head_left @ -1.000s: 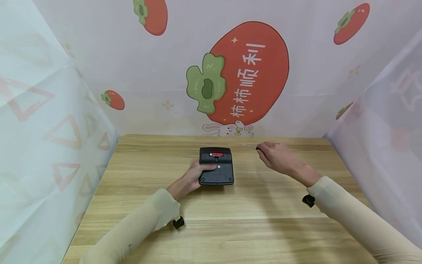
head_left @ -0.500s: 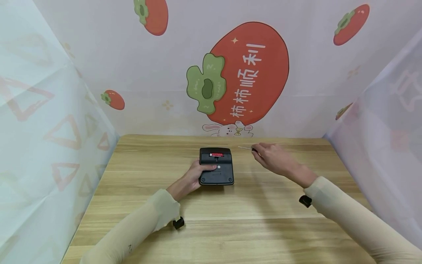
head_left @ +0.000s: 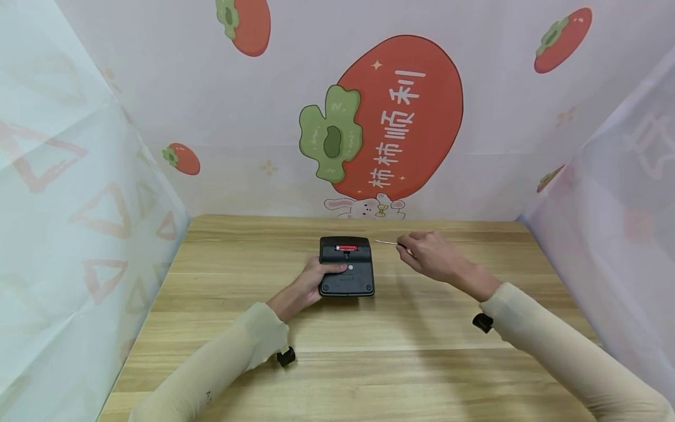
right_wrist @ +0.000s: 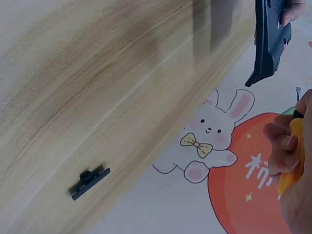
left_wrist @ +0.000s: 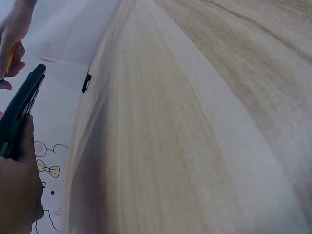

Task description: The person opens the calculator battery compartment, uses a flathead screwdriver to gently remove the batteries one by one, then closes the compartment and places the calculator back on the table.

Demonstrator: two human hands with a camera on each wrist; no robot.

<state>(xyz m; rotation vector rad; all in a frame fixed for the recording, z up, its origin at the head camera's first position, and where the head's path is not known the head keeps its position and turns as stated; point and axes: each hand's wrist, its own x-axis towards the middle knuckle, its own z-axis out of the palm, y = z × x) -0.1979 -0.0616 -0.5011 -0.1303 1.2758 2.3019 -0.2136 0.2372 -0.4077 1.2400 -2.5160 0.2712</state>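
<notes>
Above the table [head_left: 337, 375], the left grip [head_left: 307, 279] holds a black device [head_left: 360, 275], the right grip [head_left: 430, 256] a crosswise screwdriver [right_wrist: 299, 152] pointing left.

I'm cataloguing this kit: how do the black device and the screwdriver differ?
The black device is broad and flat; the screwdriver is slim. The device shows a red battery; the screwdriver has a yellow-orange handle. The left hand grips the device; the right hand holds the screwdriver. Both are held above the table.
</notes>
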